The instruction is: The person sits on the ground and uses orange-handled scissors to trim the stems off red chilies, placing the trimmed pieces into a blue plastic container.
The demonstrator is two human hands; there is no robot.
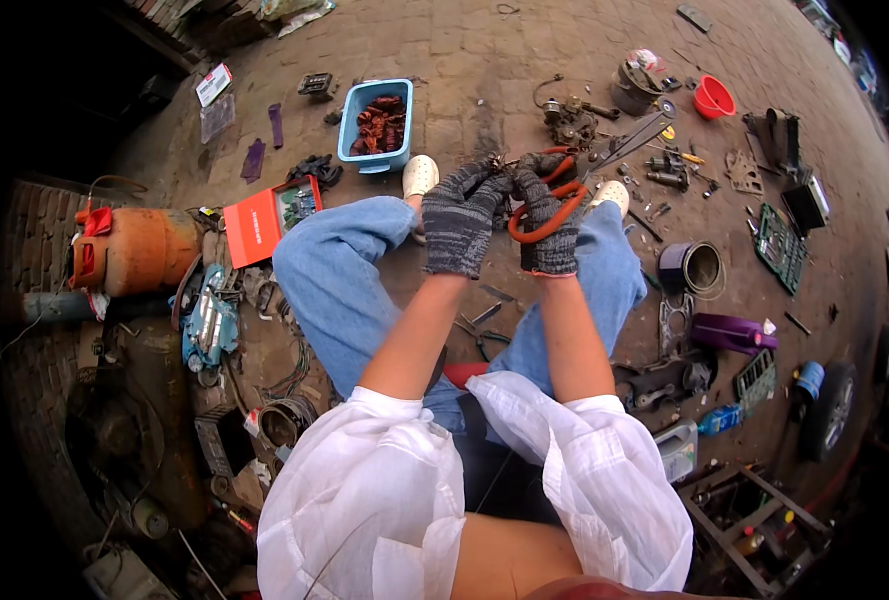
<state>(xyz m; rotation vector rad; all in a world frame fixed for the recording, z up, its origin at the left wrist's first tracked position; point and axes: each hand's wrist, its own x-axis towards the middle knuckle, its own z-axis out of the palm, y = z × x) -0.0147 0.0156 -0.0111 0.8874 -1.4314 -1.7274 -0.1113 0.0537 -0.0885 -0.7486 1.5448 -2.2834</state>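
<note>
Above my knees, over the brick floor (484, 40), I see both gloved hands raised together. My right hand (547, 225) is clenched around the orange-handled pliers (554, 215), whose handles curve out on either side of the glove. My left hand (461, 225) is closed on something small just at the tool's nose; what it is I cannot tell. A blue tub (359, 125) of reddish scrap sits beyond my left knee, an orange gas cylinder (139, 250) well off to the left.

Beside the blue plastic tub (375, 124) lay two white shoes (420, 175); one red plastic bowl (713, 97), two green circuit boards (779, 247) farther right.
</note>
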